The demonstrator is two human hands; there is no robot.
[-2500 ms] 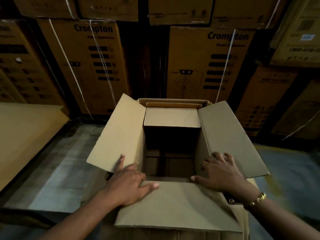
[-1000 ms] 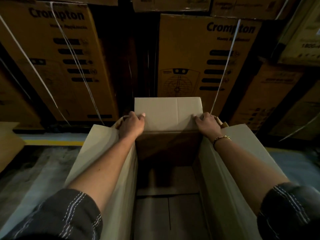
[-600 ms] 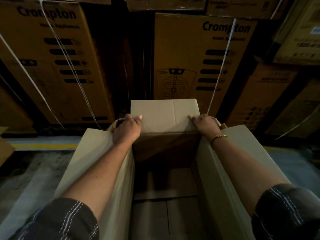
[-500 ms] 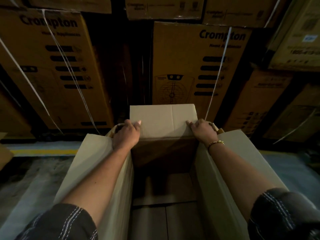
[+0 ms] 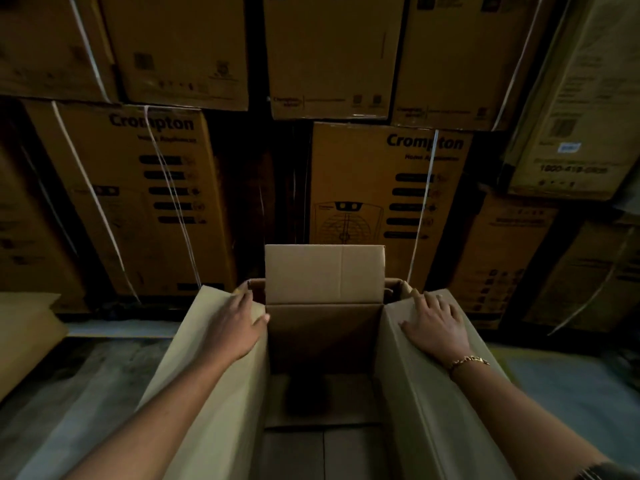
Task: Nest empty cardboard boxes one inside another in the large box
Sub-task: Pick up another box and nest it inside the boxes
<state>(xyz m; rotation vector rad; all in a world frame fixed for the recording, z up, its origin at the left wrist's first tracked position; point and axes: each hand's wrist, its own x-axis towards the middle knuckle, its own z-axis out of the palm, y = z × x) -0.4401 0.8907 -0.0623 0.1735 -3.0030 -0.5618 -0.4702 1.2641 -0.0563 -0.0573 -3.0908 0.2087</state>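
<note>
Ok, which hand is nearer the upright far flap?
Left. The left hand nearly touches the upright far flap with its thumb; the right hand lies farther off on the right side flap.

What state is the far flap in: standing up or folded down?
Standing up: the far flap rises upright above the large box's rim, its centre crease facing the camera.

"Crompton" on the left carton (image 5: 131,202), "Crompton" on the middle carton (image 5: 374,188), "1800-419" on the right carton (image 5: 568,150)
</note>
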